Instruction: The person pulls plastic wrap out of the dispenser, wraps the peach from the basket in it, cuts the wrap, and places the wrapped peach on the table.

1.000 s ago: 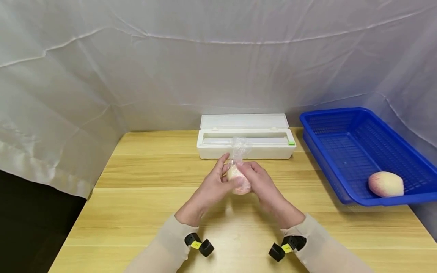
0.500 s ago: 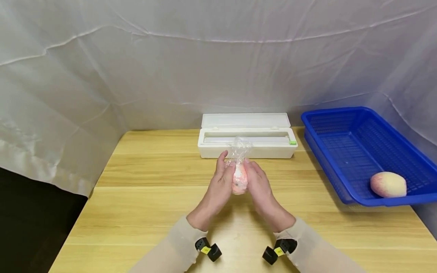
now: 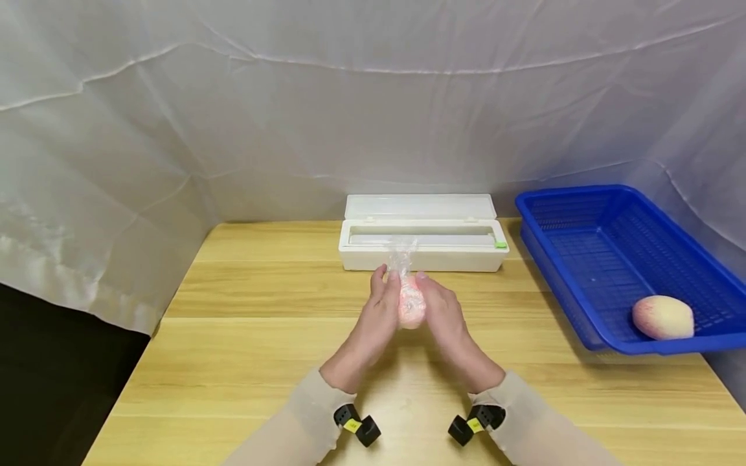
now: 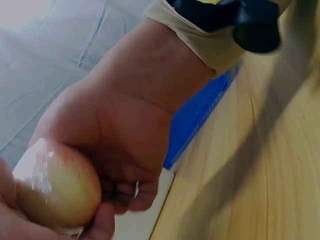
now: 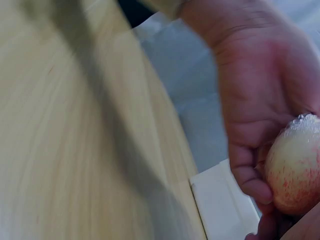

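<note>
An apple (image 3: pixel 411 309), yellow with red streaks, is held between both hands above the table. Shiny clear plastic wrap covers it, and a crumpled tail of wrap (image 3: pixel 401 254) sticks up from its far side. My left hand (image 3: pixel 372 321) grips the apple from the left, with the thumb along its side. From the right, my right hand (image 3: pixel 450 318) holds it, the thumb near its top. In the left wrist view, the right hand's fingers curl behind the apple (image 4: pixel 64 192). The right wrist view shows the left hand's fingers (image 5: pixel 252 185) bent against it.
Behind the hands stands a white cling film box (image 3: pixel 424 260) with its lid raised and a roll inside. At the right is a blue plastic basket (image 3: pixel 550 265) with another apple (image 3: pixel 663 317) in it. A grey cloth (image 3: pixel 373 123) hangs behind the wooden table (image 3: pixel 245 304).
The left thumb has moved off the apple's front to its side, and the right hand has shifted slightly. The apple has turned between the hands. The wrap's tail now leans a little left.
</note>
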A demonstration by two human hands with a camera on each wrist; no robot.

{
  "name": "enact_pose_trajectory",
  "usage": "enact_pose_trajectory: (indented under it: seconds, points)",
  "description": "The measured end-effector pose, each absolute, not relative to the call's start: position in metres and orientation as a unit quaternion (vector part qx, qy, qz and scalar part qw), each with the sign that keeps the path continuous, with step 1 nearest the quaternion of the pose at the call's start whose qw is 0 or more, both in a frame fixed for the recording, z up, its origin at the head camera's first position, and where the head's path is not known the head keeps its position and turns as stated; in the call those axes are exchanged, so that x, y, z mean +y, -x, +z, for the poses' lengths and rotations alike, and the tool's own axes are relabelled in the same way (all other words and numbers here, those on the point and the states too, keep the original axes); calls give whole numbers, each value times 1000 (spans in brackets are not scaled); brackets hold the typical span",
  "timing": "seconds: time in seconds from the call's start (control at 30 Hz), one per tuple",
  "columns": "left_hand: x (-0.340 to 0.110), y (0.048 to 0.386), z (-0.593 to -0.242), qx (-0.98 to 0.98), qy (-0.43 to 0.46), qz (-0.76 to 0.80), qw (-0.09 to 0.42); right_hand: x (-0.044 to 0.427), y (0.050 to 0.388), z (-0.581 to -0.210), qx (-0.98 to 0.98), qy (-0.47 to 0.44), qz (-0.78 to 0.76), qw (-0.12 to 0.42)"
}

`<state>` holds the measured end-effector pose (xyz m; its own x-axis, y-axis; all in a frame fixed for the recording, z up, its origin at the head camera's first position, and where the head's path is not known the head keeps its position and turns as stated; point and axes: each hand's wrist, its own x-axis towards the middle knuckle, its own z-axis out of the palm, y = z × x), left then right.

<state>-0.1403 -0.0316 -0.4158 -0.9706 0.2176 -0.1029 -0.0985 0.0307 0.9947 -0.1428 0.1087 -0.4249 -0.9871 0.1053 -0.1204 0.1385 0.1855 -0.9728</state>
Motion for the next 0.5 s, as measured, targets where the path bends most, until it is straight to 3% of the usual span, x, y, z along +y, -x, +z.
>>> enact_pose_trajectory:
  seconds: [0.1,0.2,0.37,0.5]
  points:
    - [-33,140,-419,746,-64,654,113,109,146,-422,738,-126,-661,49]
    - [-36,142,-421,776,-81,618,99,109,145,-420,743,-109,-656,72]
    - [-41,149,-416,778,-75,615,102,111,141,-420,811,-12,-584,40]
    - [-42,151,-416,773,-87,619,110,109,141,-419,820,-12,-571,18]
